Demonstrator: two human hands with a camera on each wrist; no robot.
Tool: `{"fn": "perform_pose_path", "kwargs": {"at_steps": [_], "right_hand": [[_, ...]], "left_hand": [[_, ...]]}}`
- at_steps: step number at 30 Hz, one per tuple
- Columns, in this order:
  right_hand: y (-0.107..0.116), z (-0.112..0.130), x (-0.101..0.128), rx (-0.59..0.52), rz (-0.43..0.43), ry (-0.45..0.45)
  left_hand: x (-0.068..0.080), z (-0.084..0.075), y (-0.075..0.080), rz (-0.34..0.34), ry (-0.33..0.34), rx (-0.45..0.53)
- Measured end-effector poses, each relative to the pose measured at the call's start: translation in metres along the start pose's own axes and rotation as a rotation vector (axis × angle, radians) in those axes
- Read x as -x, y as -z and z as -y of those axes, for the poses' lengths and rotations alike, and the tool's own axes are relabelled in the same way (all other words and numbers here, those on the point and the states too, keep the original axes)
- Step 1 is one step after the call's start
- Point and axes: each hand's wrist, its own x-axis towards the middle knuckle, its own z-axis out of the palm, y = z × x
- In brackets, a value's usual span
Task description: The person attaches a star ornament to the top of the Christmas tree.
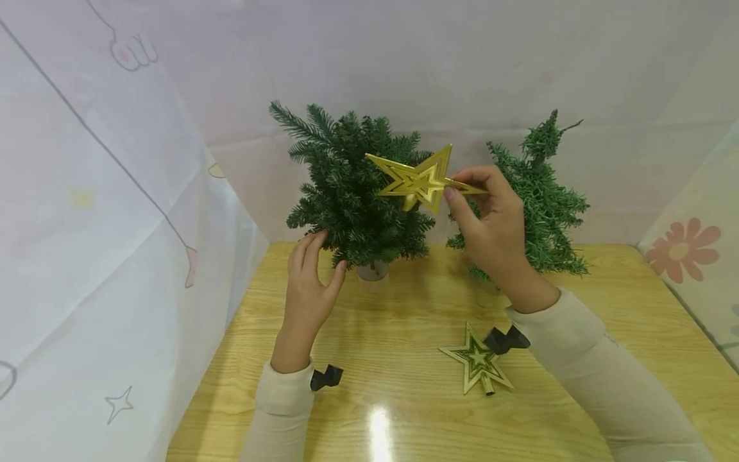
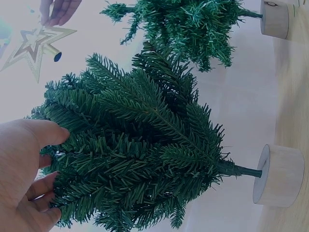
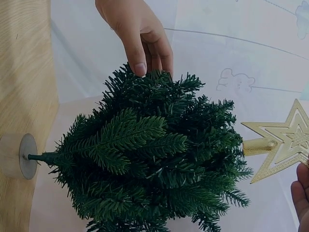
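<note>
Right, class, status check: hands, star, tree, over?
Left hand touching the left tree low on its branches. Right hand pinching gold star topper near treetop. Second star lies on table.

My left hand [image 2: 21, 179] touches the branches of 1 small tree [image 2: 140, 164] on its round wooden base [image 2: 280, 175]; my right hand [image 2: 59, 10] pinches a gold star [image 2: 35, 44].
</note>
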Motion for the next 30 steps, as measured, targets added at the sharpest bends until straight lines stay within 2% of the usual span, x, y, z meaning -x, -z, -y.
{"fn": "perform_pose_path", "kwargs": {"at_steps": [30], "right_hand": [[-0.004, -0.010, -0.008, -0.022, -0.044, 0.002]], "left_hand": [[0.000, -0.001, 0.002, 0.023, 0.004, 0.002]]}}
